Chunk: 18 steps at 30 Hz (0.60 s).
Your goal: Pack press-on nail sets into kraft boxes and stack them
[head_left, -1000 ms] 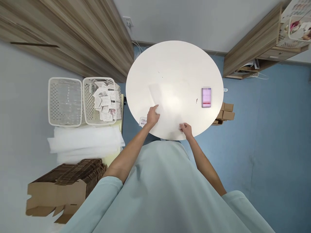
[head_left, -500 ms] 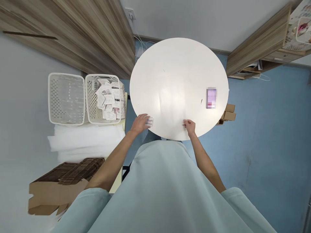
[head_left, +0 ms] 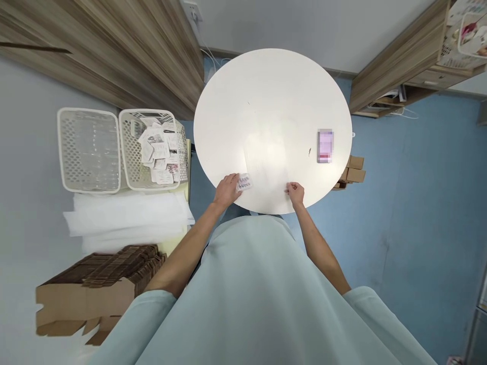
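Observation:
My left hand (head_left: 227, 189) is closed on the left end of a small clear pack (head_left: 244, 182) holding rows of small dark purplish pieces. It is over the near left part of the round white table (head_left: 274, 76). My right hand (head_left: 295, 193) is at the near edge, thumb and fingers pinched together. What lies in that pinch, if anything, is too faint to make out. Between my hands the tabletop shows a pale, shiny patch with faint straight edges; whether that is a clear sheet or a reflection I cannot tell.
On the table's right lies a blurred pinkish-purple rectangular object (head_left: 325, 146). To the left stand a white basket of clear plastic pieces (head_left: 61, 152) and a white basket of printed cards (head_left: 124, 152). White sheets (head_left: 125, 215) and folded cardboard boxes (head_left: 87, 294) lie nearer. Small boxes (head_left: 355, 176) sit beyond the table's right.
My left hand has moved right and inward over the table with the clear pack, which now shows more fully. My right hand stays pinched in nearly the same place. The whole view has shifted slightly.

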Motion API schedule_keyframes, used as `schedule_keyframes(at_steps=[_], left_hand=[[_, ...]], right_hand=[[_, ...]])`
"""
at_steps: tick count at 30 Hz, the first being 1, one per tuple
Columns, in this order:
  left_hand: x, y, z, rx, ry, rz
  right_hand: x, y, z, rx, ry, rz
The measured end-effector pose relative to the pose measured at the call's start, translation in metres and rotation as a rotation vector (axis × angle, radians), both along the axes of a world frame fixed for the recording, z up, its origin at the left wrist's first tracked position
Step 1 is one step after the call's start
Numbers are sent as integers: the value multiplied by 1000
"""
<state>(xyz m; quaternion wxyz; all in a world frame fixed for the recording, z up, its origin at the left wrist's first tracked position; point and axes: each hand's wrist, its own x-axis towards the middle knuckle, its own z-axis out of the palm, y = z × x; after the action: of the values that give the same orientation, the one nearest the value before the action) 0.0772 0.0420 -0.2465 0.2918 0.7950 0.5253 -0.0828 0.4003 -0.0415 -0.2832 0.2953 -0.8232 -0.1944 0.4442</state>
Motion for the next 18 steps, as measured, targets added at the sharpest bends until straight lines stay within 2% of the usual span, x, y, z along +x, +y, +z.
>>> schedule_keyframes(at_steps=[5,9,13,18], left_hand=[[55,4,-5,-18,-98,-70],[91,2,-14,-74,-104,-95],[107,-6,-19,-92,-98,-97],[110,-11,-20,-70,-98,-90]], right_hand=[[10,-7,1,-4,-5,21],[16,-9,7,-1,-32,29],[21,-10,20,31,-76,103],[11,-13,40,122,-208,294]])
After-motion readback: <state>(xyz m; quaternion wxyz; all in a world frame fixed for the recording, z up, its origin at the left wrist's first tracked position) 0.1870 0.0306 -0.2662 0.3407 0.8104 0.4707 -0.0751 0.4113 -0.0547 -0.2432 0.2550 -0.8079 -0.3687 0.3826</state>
